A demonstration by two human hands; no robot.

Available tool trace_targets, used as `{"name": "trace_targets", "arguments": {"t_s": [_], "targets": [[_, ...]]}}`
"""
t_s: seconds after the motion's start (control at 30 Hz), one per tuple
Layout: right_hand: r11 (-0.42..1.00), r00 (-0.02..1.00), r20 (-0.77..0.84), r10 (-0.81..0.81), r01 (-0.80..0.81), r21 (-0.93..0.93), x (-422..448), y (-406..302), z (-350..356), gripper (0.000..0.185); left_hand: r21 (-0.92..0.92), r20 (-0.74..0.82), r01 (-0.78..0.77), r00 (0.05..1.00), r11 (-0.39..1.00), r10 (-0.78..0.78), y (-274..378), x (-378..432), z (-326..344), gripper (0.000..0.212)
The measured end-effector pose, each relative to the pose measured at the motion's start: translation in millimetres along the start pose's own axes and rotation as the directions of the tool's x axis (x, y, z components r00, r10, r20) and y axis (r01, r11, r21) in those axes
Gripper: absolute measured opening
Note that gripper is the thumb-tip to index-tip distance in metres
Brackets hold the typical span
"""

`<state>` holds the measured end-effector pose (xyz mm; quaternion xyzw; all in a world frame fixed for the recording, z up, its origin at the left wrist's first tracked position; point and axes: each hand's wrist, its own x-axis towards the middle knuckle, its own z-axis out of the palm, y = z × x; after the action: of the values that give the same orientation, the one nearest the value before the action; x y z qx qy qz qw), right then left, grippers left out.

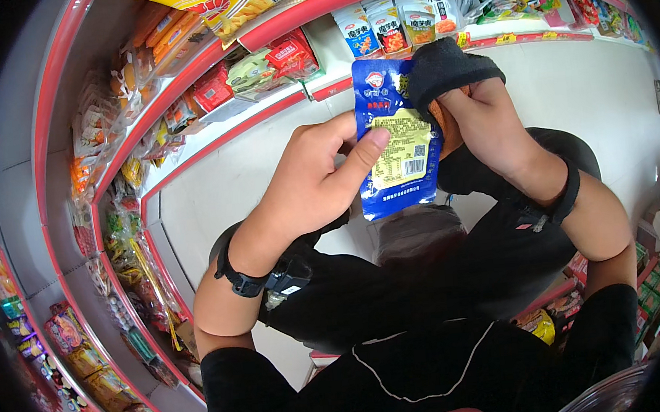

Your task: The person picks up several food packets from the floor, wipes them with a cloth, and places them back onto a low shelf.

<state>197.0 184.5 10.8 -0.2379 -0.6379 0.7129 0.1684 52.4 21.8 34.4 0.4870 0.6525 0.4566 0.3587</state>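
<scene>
Upright in front of me is a blue foil snack packet (381, 202), its pale yellow printed panel and barcode towards me. My left hand (327, 169) grips it by the left edge, thumb flat on the panel. In my right hand (487, 117) is a black cloth (449, 68) with a brown-orange underside. The cloth lies against the packet's upper right corner and hides part of it. The right hand's fingertips are tucked behind the cloth.
Red-edged shelves (244, 129) curve around the left and far side, stocked with bagged snacks. Small snack pouches (392, 29) stand on the far shelf. A dark brown stool-like object (418, 234) is between my knees. Green boxes (657, 286) are stacked at the right.
</scene>
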Motion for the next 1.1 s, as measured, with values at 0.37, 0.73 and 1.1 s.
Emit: {"name": "trace_targets", "arguments": {"t_s": [0.37, 0.73, 1.1], "targets": [[0.998, 0.998, -0.050, 0.049, -0.051, -0.029, -4, -6, 1, 0.026, -0.289, 0.055, 0.220, 0.975, 0.932, -0.214, 7, 2, 2, 0.033], [0.999, 0.997, -0.056, 0.048, -0.048, -0.005, -5, -5, -1, 0.025, -0.328, 0.061, 0.210, 0.978, 0.921, -0.201, 4, 4, 0, 0.034], [0.996, 0.997, -0.067, -0.031, 0.025, -0.086, -8, -13, -6, 0.020, -0.241, 0.057, 0.112, 0.993, 0.964, -0.101, 2, 6, 3, 0.034]]}}
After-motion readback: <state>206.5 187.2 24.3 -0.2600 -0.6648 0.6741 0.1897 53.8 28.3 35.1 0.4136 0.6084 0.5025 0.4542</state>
